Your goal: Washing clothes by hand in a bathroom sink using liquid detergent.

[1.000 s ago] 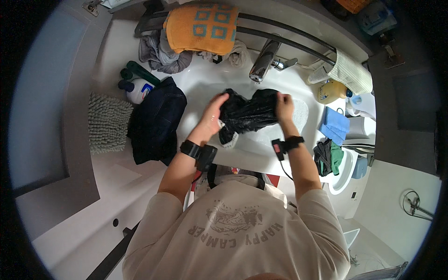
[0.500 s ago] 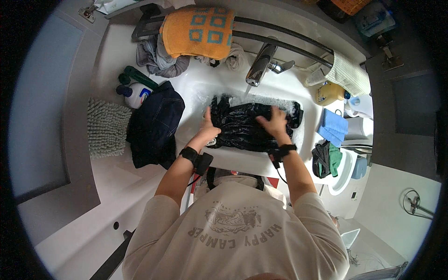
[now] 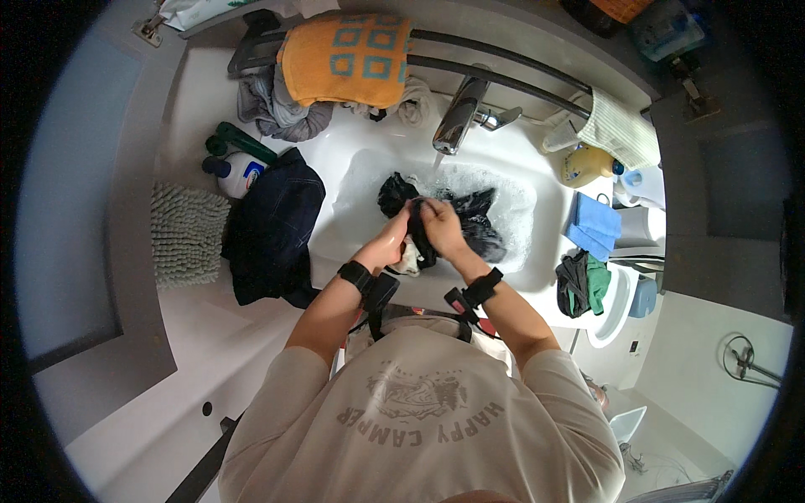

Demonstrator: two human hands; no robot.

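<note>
A wet black garment [image 3: 480, 228] lies bunched in soapy water in the white sink [image 3: 335, 251]. My left hand [image 3: 391, 241] and my right hand [image 3: 442, 226] are close together over its left half, with fingers closed on a gathered fold of the dark cloth. A pale cloth piece [image 3: 408, 260] shows just below my hands; whether it belongs to the garment I cannot tell. Water runs from the chrome faucet [image 3: 459, 117] behind the garment. Suds float mostly at the right and back of the basin.
Dark folded clothing [image 3: 272, 226], a white pump bottle [image 3: 241, 176] and a grey shaggy mat [image 3: 189, 235] lie on the left. An orange towel [image 3: 345, 63] hangs on the rail above. Rightward are a yellow bottle [image 3: 584, 166], blue cloths [image 3: 594, 225] and a black-and-green cloth [image 3: 580, 285].
My right hand has come left from the garment's right side and closed beside my left hand. The garment, spread out before, is now gathered up and shorter, exposing suds to its right.
</note>
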